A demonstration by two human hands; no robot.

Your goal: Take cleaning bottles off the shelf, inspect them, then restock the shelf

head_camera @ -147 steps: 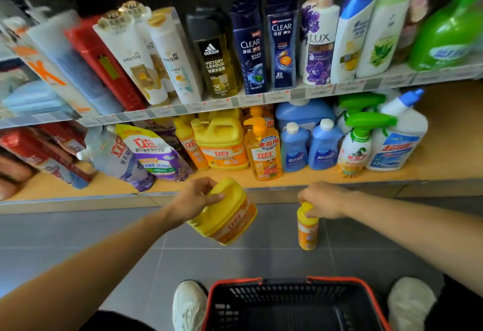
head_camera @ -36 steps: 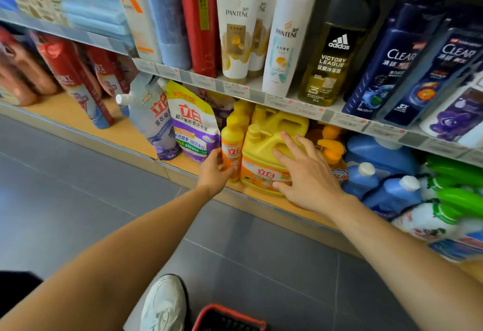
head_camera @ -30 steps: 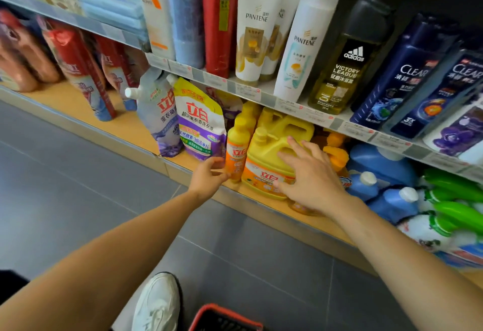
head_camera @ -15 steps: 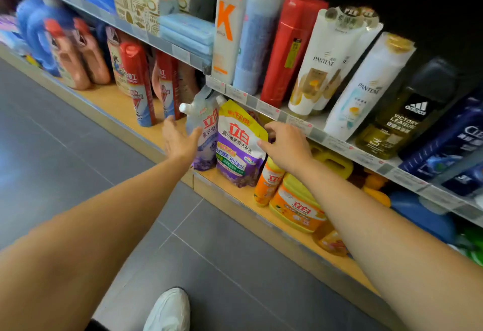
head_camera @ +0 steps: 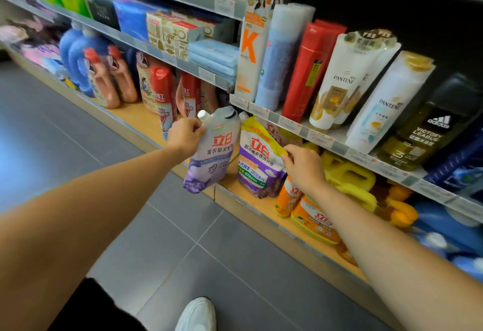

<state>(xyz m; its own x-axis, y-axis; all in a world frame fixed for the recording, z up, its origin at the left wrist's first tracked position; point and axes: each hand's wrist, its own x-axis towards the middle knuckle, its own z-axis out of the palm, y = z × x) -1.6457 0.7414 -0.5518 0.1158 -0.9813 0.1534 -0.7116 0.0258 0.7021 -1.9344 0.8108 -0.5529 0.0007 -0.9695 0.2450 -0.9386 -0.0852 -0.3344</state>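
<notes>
Here, the left hand (head_camera: 184,134) grips a lavender refill pouch (head_camera: 213,153) off the shelf (head_camera: 251,200), the right hand (head_camera: 304,167) pinches the purple pouch (head_camera: 257,158), which may flop over.

glossy plastic pouches (head_camera: 211,153) (slightly crinkled), matt wood-look shelf (head_camera: 138,119)

Grey tiled floor (head_camera: 65,134) with pale grout lines, wooden bottom shelf (head_camera: 139,118) running along it, grey metal upper shelf (head_camera: 287,122) edged with price labels, dark back panel (head_camera: 392,9) above, soft even light
</notes>
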